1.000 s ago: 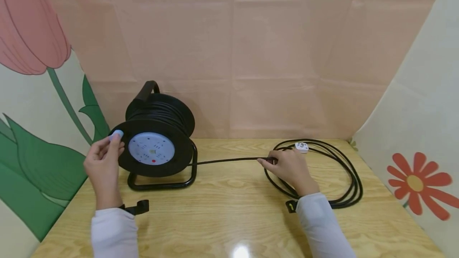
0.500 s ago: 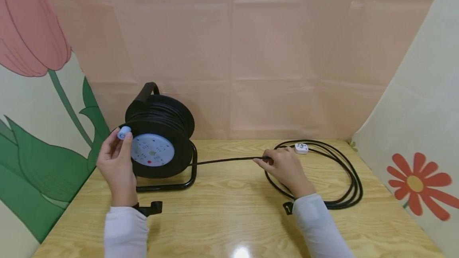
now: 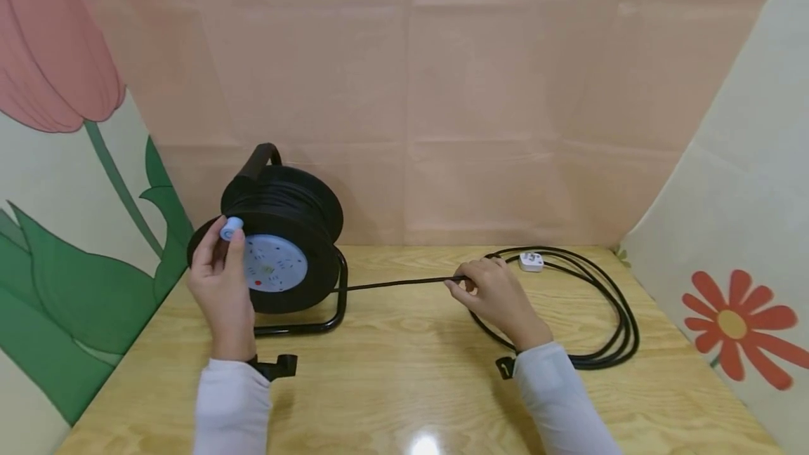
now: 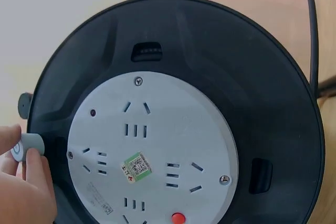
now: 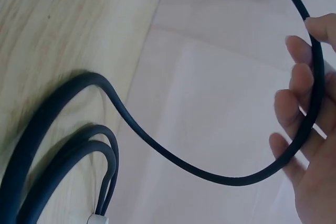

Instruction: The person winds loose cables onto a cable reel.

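Observation:
A black cable reel (image 3: 297, 192) with wound cable stands on its tube frame at the left of the table. Its pale socket face (image 4: 157, 145) carries several outlets and a red button. My left hand (image 3: 221, 286) pinches the light-blue crank knob (image 3: 231, 229) at the upper part of the reel's rim. From the reel a black cable (image 3: 392, 282) runs fairly straight to my right hand (image 3: 499, 297). There the thumb and curled fingers hold it, as the right wrist view also shows. Beyond that hand the cable passes into loose loops (image 3: 622, 328) on the table.
A white plug (image 3: 531, 261) lies at the back of the loops. The reel's carrying handle (image 3: 258, 163) rises behind the drum. A pink sheet (image 3: 404, 90) hangs along the table's back edge. Flower-printed sheets (image 3: 727, 230) flank both sides.
The left hand has moved right and slightly up with the knob, and the socket face has turned with it. The right hand has shifted a little left, toward the reel, holding the cable.

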### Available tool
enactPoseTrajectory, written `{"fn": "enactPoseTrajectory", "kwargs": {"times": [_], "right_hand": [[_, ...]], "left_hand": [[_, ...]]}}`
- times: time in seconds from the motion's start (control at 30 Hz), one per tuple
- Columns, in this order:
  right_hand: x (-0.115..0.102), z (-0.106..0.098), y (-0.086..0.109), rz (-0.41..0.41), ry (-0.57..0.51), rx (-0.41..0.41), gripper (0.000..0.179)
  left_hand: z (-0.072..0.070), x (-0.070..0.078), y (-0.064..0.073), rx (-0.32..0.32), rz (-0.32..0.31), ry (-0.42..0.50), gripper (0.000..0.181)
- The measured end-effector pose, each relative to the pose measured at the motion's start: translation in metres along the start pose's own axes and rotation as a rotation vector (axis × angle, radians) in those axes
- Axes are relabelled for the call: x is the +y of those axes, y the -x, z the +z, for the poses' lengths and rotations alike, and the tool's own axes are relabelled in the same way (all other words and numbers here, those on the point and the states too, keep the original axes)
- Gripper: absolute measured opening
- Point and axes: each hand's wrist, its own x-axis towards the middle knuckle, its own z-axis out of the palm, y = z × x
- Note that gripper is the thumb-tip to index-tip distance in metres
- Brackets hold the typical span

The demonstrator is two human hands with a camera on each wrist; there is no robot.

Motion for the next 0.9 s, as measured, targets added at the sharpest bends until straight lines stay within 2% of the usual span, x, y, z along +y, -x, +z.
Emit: {"fn": "enactPoseTrajectory", "kwargs": {"times": [0.23, 0.37, 0.47, 0.6, 0.7, 0.9], "right_hand": [[-0.001, 0.004, -0.002, -0.014, 0.043, 0.038, 0.015], [-0.001, 0.008, -0.003, -0.030, 0.053, 0.054, 0.021], [-0.001, 0.012, -0.005, -0.033, 0.052, 0.043, 0.025], [-0.002, 0.015, -0.014, -0.039, 0.060, 0.002, 0.026], [-0.005, 0.014, -0.025, -0.059, 0.058, -0.012, 0.026], [-0.016, 0.016, -0.044, -0.116, 0.031, -0.032, 0.024]], "left_hand": [[0.001, 0.001, -0.002, -0.036, 0.055, -0.180, 0.032], [0.006, 0.002, -0.003, -0.044, 0.118, -0.306, 0.032], [0.011, 0.006, -0.002, -0.048, 0.187, -0.395, 0.031], [0.017, 0.012, 0.001, -0.066, 0.282, -0.460, 0.025], [0.019, 0.009, 0.001, -0.096, 0.344, -0.495, 0.021], [0.021, -0.004, 0.001, -0.142, 0.387, -0.503, 0.018]]}}
